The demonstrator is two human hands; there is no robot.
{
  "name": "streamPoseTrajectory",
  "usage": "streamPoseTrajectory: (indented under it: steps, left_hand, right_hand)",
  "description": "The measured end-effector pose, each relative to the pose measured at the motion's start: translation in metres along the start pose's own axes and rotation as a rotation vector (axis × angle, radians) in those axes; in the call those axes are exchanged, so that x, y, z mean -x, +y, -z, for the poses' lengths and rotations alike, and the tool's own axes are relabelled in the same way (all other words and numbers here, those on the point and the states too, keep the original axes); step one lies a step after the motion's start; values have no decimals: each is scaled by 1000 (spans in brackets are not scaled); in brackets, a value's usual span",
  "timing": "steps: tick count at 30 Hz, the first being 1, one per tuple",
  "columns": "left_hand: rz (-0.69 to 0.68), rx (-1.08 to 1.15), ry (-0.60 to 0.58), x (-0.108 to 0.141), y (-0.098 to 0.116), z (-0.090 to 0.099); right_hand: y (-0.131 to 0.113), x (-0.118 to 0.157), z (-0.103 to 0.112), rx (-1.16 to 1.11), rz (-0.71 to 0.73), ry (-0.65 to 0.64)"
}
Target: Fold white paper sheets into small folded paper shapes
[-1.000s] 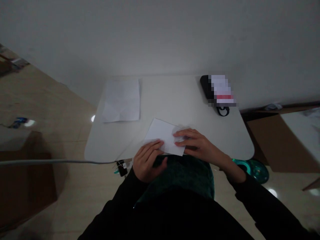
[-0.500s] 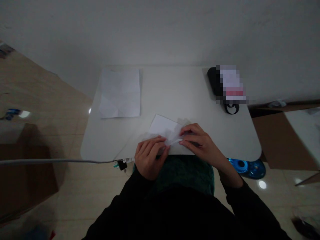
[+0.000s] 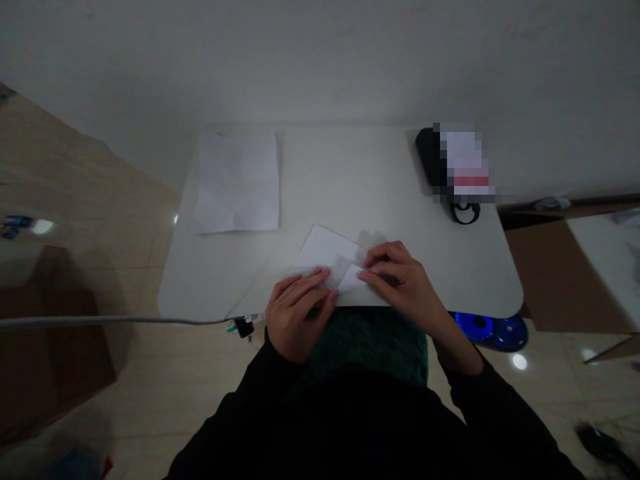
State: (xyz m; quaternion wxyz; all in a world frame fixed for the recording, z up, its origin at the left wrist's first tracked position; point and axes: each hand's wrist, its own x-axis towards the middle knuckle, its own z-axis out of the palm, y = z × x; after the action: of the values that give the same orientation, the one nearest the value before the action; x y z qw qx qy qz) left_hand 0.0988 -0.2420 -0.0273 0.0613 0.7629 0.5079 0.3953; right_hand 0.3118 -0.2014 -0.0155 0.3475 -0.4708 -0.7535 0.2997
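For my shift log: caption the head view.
Left hand and right hand press folded white paper on a white table.

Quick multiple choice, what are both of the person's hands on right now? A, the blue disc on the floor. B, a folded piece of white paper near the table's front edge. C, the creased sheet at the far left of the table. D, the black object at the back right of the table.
B: the left hand and right hand both rest on the folded white paper, while the creased sheet lies apart, further back on the white table.
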Motion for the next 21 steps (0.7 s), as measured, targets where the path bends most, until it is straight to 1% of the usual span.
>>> streamPoseTrajectory:
  steps: [3, 8, 11, 18, 21]
  left_hand:
    - [32, -14, 45, 0, 2, -3]
    - [51, -18, 57, -1, 3, -6]
    - [40, -28, 55, -2, 2, -5]
    - [8, 3, -79, 0, -5, 4]
    - [-3, 12, -124, 1, -7, 6]
  right_hand:
    - [-3, 1, -6, 67, -32, 64]
    - [-6, -3, -14, 145, -87, 158]
    - [-6, -5, -18, 190, -89, 180]
    - [-9, -5, -23, 259, -114, 155]
    - [-10, -4, -25, 305, -133, 167]
